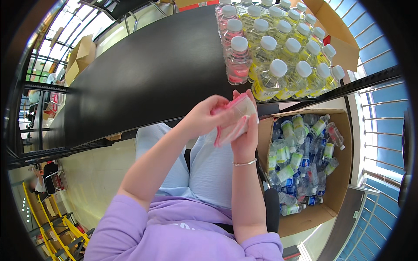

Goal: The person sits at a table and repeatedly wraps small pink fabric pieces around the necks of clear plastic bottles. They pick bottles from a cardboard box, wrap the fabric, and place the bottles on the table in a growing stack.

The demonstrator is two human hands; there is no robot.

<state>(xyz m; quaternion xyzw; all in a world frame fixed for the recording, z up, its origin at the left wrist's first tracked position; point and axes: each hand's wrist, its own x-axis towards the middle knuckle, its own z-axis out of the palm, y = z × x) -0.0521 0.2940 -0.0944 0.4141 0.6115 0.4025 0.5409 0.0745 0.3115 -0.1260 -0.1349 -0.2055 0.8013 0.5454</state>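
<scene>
A small white cloth [239,111] with pink edging is between my two hands, above my lap and just off the table's front edge. My left hand [206,115] pinches its left side, and some of those fingers are behind the fabric. From below, my right hand [247,141] grips the cloth, with the thumb along its right side and fingertips showing past its upper edge. A bracelet circles my right wrist. Just beyond the cloth stand rows of clear bottles [269,80] with white caps, mostly yellow-labelled, plus a pink-labelled row [239,63] on the left.
The black table [143,65] stretches away to the left. On my right, an open cardboard box [333,211] holds many loose bottles [300,163] lying at all angles. Another carton [333,21] is behind the standing bottles. Yellow metal frames [61,226] are at lower left.
</scene>
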